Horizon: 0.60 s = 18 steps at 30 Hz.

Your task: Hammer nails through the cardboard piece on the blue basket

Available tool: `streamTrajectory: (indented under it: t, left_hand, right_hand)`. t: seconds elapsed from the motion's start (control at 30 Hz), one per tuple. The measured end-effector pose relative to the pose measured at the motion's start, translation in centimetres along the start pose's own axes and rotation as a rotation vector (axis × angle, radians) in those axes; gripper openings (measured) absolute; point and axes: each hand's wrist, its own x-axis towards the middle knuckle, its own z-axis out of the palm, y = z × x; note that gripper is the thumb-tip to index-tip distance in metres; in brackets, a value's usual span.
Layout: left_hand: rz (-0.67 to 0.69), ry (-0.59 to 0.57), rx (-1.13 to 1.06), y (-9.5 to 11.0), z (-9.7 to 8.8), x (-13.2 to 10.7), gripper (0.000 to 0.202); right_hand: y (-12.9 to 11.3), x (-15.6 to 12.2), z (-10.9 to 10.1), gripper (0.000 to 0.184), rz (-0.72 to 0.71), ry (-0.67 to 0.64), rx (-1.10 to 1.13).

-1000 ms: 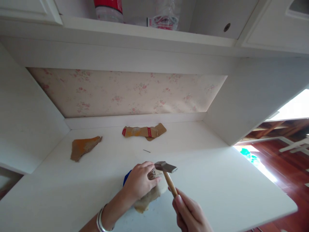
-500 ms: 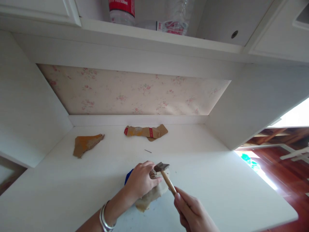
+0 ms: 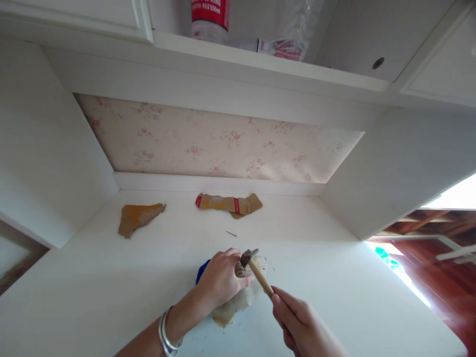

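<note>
Gripping a hammer point(image 3: 258, 275) in the right hand point(image 3: 303, 327), fingers closed round the low end of the wooden handle. Holding it tilted, head up and to the left, down at a small brown lump point(image 3: 240, 270); touching or just above, hard to tell. Pinching that lump with the left hand point(image 3: 223, 277), fingers curled, fingertips close beside the hammer head. Resting hand and lump on a beige cloth point(image 3: 232, 307), crumpled on the near middle of the worktop point(image 3: 334, 277). Under the left hand, at its far left side, a blue bit point(image 3: 203, 270), too hidden to name. On the left wrist, silver bangles point(image 3: 167, 337).

Farther back on the worktop, well apart from the hands: a thin nail point(image 3: 231, 233) lying flat, and behind it a torn strip of cardboard point(image 3: 228, 204) with red marks, close to the back edge. To the left of that, a second scrap point(image 3: 139, 218), orange-stained. Behind both, a panel of flowered wallpaper point(image 3: 223, 144). Up on the shelf point(image 3: 260, 59) overhead: a bottle point(image 3: 210, 17) with a red label and, to its right, a clear plastic bag point(image 3: 293, 34). Past the worktop's right edge, red floor point(image 3: 446, 287) in bright light.
</note>
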Motion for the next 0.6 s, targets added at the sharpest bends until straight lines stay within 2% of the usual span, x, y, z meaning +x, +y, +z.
streamTrajectory:
  t: [0.17,0.27,0.4,0.5,0.6]
  left_hand:
    - [-0.042,0.003,0.014,-0.2,0.1,0.0,0.030]
    - [-0.046,0.001,0.016,-0.2,0.0,0.1,0.027]
    - [-0.006,0.000,-0.026,-0.1,-0.2,0.0,0.018]
    - [0.029,-0.006,-0.041,0.0,-0.3,0.1,0.016]
    - [0.049,-0.012,-0.049,0.0,-0.3,0.2,0.014]
  right_hand:
    - [-1.1,-0.6,-0.3,0.055,0.010,0.016,-0.009]
    - [-1.6,-0.5,-0.2,0.051,0.022,0.008,-0.039]
    - [-0.5,0.0,-0.4,0.050,0.032,-0.026,-0.074]
    - [0.7,0.2,-1.0,0.055,0.000,-0.033,-0.033]
    - [1.3,0.3,-1.2,0.058,0.032,-0.032,-0.003]
